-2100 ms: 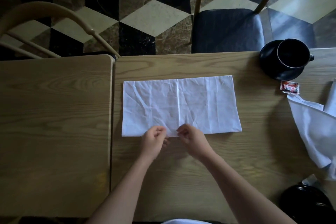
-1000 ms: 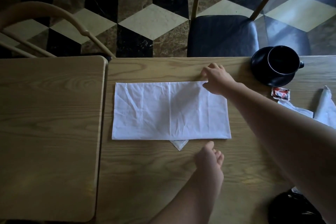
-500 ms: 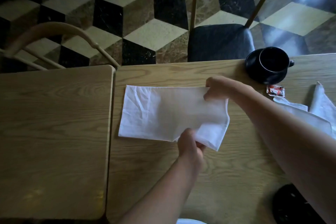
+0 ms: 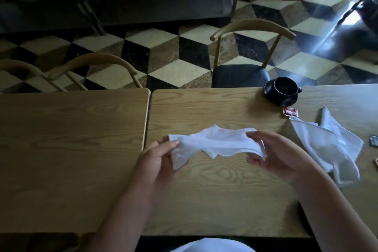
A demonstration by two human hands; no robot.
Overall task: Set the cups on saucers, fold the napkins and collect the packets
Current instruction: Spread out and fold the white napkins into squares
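Note:
A white napkin (image 4: 214,142) hangs lifted off the wooden table (image 4: 214,190), stretched between both hands. My left hand (image 4: 161,155) pinches its left end. My right hand (image 4: 272,155) grips its right end, fingers curled around the folded layers. A black cup (image 4: 284,88) stands on a black saucer (image 4: 274,99) at the far edge. A red and white packet (image 4: 290,112) lies just in front of the saucer. A second white napkin (image 4: 331,145) lies crumpled at the right.
A second table (image 4: 71,149) abuts on the left with a narrow gap. Two wooden chairs (image 4: 245,67) stand behind the tables. Small dark (image 4: 374,140) and reddish (image 4: 376,162) packets sit at the right edge.
The napkin lay flat on the table; both hands have since taken its ends and lifted it clear. The camera has tilted up, showing more floor.

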